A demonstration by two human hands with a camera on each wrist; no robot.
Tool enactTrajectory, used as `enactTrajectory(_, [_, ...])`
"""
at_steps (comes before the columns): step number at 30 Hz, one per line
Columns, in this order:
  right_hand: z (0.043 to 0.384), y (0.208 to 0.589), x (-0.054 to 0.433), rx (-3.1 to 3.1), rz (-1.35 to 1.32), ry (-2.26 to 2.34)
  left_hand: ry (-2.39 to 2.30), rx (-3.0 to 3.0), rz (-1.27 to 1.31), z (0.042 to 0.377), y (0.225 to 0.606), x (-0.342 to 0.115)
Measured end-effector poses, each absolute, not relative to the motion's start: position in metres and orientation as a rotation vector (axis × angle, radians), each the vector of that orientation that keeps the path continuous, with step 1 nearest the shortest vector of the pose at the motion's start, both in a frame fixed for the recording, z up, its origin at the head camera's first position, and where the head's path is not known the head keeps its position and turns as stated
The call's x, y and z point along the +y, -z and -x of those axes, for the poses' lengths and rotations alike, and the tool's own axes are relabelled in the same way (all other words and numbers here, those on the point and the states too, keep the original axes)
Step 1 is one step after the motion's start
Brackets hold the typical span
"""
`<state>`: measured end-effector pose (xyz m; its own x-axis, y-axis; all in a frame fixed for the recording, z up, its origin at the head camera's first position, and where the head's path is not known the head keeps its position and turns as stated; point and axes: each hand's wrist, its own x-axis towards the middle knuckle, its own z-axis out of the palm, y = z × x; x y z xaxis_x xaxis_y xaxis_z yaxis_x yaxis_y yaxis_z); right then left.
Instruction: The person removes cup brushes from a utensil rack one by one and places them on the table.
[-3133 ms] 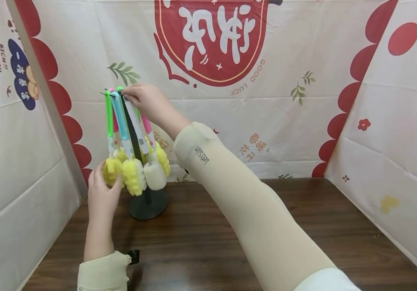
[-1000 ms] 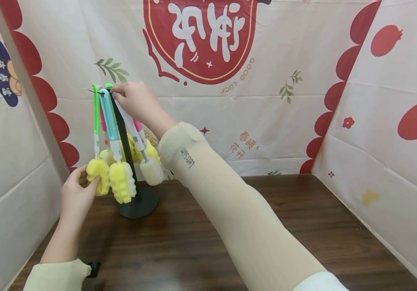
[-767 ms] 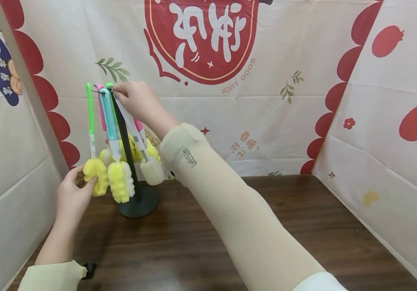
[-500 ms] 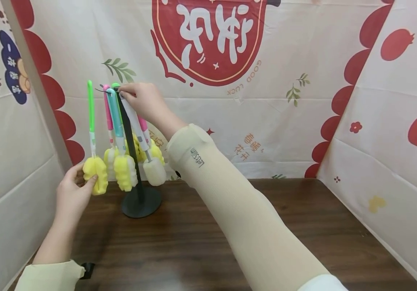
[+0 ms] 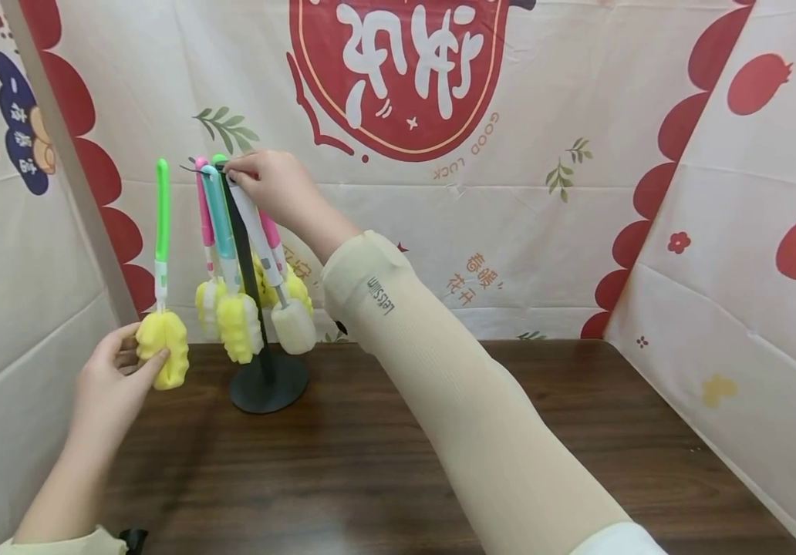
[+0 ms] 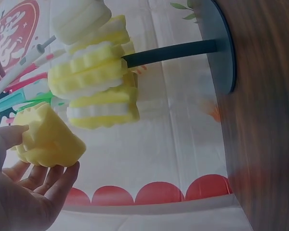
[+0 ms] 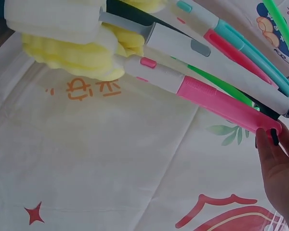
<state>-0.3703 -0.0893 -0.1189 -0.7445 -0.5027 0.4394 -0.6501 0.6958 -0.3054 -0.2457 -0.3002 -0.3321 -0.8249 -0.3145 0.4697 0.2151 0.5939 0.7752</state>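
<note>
In the head view my left hand [image 5: 108, 381] pinches the yellow sponge head of a green-handled bottle brush [image 5: 163, 208], held upright left of the black hanging stand [image 5: 269, 389]. Its yellow sponge [image 6: 50, 139] sits between thumb and fingers in the left wrist view. My right hand [image 5: 276, 179] pinches the top of the stand, fingertips right beside a pink handle [image 7: 216, 103] in the right wrist view. Sponge brushes hang round the stand, among them a blue-handled brush [image 5: 218, 212] and a white-handled brush [image 5: 259, 231] with a white sponge.
The stand's round base rests on a dark wooden table [image 5: 384, 455] near its back left. Printed cloth walls [image 5: 544, 254] enclose the back and both sides. A bare black hook [image 5: 190, 168] sticks out leftward from the stand's top.
The green-handled brush has come off its hook and moved left and toward me with my left hand, clear of the other brushes. My right hand stays at the stand's top.
</note>
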Motion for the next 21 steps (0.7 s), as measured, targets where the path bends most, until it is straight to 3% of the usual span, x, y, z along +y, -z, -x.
enactTrajectory(21, [0.373, 0.121, -0.087, -2.574, -0.891, -0.707, 0.989, -2.342, -0.151, 0.21, 0.357, -0.332])
